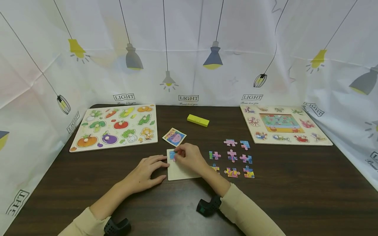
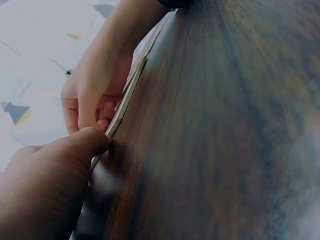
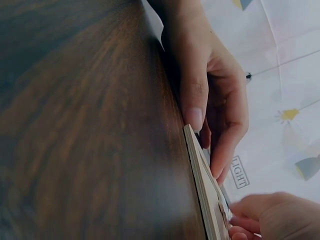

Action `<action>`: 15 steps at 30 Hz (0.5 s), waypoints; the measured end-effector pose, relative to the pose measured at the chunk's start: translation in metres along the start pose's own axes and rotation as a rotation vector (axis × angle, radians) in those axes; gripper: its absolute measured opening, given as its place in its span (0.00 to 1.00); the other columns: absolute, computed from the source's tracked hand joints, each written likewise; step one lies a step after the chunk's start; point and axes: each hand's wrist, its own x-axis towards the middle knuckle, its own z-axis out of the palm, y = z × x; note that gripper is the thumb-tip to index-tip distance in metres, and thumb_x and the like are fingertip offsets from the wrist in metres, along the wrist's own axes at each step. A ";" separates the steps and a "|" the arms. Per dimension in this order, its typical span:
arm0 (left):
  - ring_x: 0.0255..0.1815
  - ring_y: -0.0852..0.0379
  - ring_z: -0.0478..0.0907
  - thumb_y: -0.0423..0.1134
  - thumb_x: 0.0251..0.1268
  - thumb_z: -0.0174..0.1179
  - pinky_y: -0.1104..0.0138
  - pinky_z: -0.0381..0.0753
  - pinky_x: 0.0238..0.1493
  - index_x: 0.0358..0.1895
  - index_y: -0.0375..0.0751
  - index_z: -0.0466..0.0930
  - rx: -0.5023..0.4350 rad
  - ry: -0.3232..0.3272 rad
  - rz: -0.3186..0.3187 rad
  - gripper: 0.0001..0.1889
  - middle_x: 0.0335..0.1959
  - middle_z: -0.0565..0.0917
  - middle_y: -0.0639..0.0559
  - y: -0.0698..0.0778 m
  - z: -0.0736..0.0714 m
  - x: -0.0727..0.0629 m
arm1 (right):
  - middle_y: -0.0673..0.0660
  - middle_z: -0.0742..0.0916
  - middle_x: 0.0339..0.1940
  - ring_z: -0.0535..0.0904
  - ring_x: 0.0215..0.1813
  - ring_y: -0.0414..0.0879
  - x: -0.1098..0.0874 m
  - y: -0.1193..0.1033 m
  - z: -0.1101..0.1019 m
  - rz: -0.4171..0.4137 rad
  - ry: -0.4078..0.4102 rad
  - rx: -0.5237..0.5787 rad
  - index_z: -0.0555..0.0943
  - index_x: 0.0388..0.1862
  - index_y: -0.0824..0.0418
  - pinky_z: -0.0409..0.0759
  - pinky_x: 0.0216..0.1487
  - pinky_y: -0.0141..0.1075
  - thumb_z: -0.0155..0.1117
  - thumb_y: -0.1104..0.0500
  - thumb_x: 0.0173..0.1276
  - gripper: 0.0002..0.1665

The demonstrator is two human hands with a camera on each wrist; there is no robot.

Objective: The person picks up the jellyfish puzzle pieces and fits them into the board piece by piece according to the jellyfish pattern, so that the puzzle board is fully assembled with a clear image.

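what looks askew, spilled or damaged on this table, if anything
Nothing looks spilled or damaged. The picture card lies askew just beyond the puzzle board, and the yellow block sits slanted on its own; both look slightly odd beside the loose puzzle pieces, which lie in fairly neat rows.

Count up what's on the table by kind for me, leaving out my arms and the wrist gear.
Puzzle pieces: 9 (8 loose on the table, 1 at the right hand)
Small pale board: 1
Vegetable board and sea-creature board: 2
Picture card: 1
Yellow block: 1
Total: 14
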 end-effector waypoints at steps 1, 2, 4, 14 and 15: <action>0.64 0.52 0.63 0.46 0.59 0.61 0.51 0.61 0.58 0.53 0.49 0.77 0.000 0.000 0.002 0.18 0.61 0.70 0.49 0.000 0.000 0.000 | 0.49 0.79 0.25 0.70 0.27 0.39 0.000 0.000 0.000 -0.007 -0.008 0.001 0.84 0.35 0.62 0.69 0.28 0.29 0.65 0.61 0.56 0.08; 0.64 0.52 0.63 0.46 0.59 0.61 0.51 0.61 0.58 0.53 0.49 0.77 0.001 0.001 0.004 0.18 0.61 0.70 0.49 0.000 0.000 0.000 | 0.49 0.78 0.26 0.70 0.27 0.39 0.000 0.000 -0.001 -0.016 -0.018 0.001 0.84 0.36 0.62 0.69 0.28 0.29 0.65 0.61 0.56 0.09; 0.64 0.52 0.63 0.46 0.59 0.60 0.51 0.61 0.58 0.53 0.49 0.77 0.004 0.002 0.009 0.18 0.61 0.70 0.49 0.000 0.000 0.000 | 0.49 0.78 0.26 0.69 0.27 0.39 -0.001 0.000 -0.003 -0.037 -0.044 -0.003 0.83 0.38 0.62 0.68 0.27 0.29 0.67 0.60 0.55 0.11; 0.63 0.52 0.64 0.45 0.58 0.61 0.52 0.62 0.57 0.52 0.49 0.78 0.011 0.019 0.013 0.18 0.60 0.71 0.49 -0.001 0.001 -0.001 | 0.49 0.78 0.28 0.68 0.26 0.39 -0.001 0.006 -0.007 -0.063 -0.130 0.027 0.83 0.43 0.61 0.67 0.26 0.29 0.70 0.57 0.55 0.17; 0.62 0.52 0.64 0.45 0.58 0.62 0.52 0.62 0.57 0.52 0.49 0.78 0.007 0.022 0.012 0.18 0.60 0.71 0.49 -0.001 0.001 -0.001 | 0.49 0.78 0.28 0.69 0.26 0.39 0.000 0.006 -0.007 -0.068 -0.127 0.031 0.83 0.43 0.61 0.67 0.25 0.29 0.70 0.57 0.55 0.16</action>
